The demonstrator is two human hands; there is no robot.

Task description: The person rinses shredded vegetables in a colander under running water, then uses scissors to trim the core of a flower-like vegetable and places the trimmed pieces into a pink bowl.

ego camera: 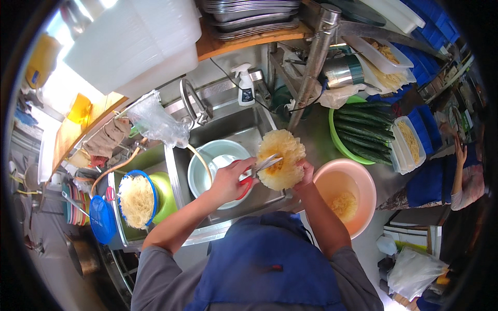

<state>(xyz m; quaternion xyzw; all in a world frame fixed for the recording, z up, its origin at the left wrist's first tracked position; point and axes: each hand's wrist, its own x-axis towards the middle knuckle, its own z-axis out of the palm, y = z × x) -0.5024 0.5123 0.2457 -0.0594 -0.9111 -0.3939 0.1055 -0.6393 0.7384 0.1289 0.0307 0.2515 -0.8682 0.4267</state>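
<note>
A frilly, pale yellow piece of white fungus (278, 142) is held up over the right edge of the steel sink by my right hand (305, 174). My left hand (233, 182) grips red-handled scissors (246, 186), whose metal blades lie against the darker core of the fungus. Below my left hand, a pale round basin (198, 153) with water stands in the sink, and a hose hangs into it. To the right of my right hand is a pink bucket (367, 182) with liquid and another yellowish frilly piece (344, 208) in it.
A blue-rimmed basket of shredded pale food (136, 200) stands left, by a green bowl (165, 194). Behind the basin are a faucet (190, 101) and spray bottle (246, 87). Cucumbers (362, 128) fill a green basin at right, near a metal post (313, 66). Another person (469, 175) is far right.
</note>
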